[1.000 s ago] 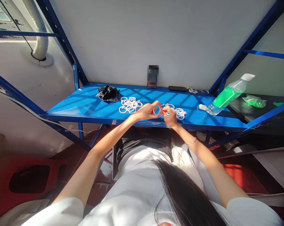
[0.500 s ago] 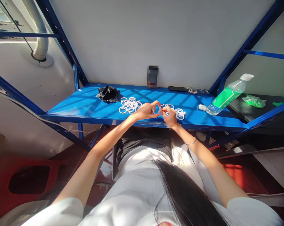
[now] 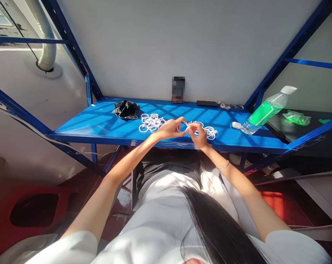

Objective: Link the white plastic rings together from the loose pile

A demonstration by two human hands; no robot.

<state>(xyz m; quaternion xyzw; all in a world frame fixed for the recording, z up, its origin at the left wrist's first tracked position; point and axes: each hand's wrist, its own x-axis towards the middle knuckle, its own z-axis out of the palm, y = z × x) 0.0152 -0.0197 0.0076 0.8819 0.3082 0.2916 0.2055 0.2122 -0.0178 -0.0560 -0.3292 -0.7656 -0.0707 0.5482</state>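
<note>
Above the front edge of the blue table, both hands meet at one white ring. My left hand curls its thumb and fingers round the ring's left side. At the ring's right edge, my right hand is closed in a pinch; the fingers cover the exact spot they grip. Several loose white rings lie heaped just left of my left hand. More white rings lie behind and to the right of my right hand, which partly hides them.
A crumpled black plastic bag sits at the table's left. Along the back are a blurred upright dark object, a black phone and a coiled cable. To the right, a white case lies near a green-labelled bottle.
The ring has turned slightly between my hands, and my right fingers have shifted a little on its edge. Everything else on the table stays where it was.
</note>
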